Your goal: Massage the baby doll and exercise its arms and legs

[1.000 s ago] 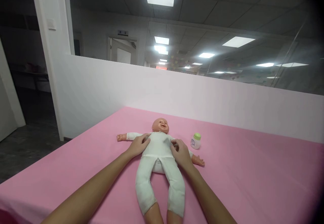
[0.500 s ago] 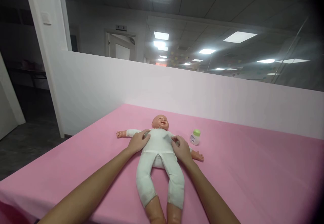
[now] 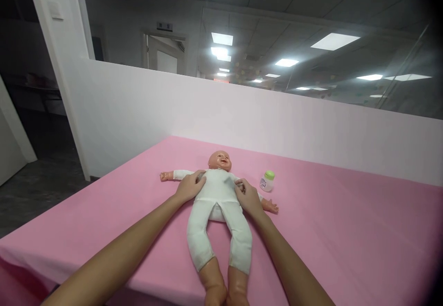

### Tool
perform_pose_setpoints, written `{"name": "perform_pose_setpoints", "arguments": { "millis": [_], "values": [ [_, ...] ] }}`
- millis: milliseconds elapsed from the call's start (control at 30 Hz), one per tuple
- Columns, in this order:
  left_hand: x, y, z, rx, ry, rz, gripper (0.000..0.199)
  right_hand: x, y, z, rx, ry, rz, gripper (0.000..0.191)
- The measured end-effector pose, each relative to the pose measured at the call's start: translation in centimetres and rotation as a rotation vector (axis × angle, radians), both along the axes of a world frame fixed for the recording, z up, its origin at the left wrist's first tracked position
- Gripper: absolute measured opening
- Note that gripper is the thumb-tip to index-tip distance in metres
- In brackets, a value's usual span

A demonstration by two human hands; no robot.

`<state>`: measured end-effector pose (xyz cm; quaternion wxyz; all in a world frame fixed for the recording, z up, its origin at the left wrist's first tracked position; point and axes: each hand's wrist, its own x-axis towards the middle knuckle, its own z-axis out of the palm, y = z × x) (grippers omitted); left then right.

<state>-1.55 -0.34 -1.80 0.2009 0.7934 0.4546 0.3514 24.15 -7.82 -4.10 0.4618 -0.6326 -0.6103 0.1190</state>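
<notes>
A baby doll (image 3: 217,186) lies on its back on the pink-covered table, its head away from me and its arms spread. Its body is white cloth; head, hands and lower legs look like smooth plastic. My left hand (image 3: 190,186) grips the doll's side just below its arm, on the left of the chest. On the opposite side, my right hand (image 3: 248,195) has its fingers curled against the chest, where the cloth puckers. Some fingertips of both hands are hidden. Just beyond my right hand stands a small clear bottle (image 3: 267,182) with a green cap.
The pink tablecloth (image 3: 332,232) reaches a low white wall (image 3: 242,112) at the back. Glass above that wall shows ceiling lights and a door. On the left is an open doorway with dark floor (image 3: 55,149).
My view has tilted down slightly, so everything sits a bit higher or lower-legged parts show more. Both hands stay at the doll's sides; the right fingers have shifted slightly on the cloth.
</notes>
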Motion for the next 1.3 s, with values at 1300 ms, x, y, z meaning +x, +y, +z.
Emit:
{"name": "perform_pose_setpoints", "arguments": {
  "millis": [1300],
  "values": [
    [0.17, -0.10, 0.39, -0.001, -0.012, -0.050, 0.046, 0.23, -0.17, 0.08, -0.029, 0.018, 0.043, 0.023]
  ]
}}
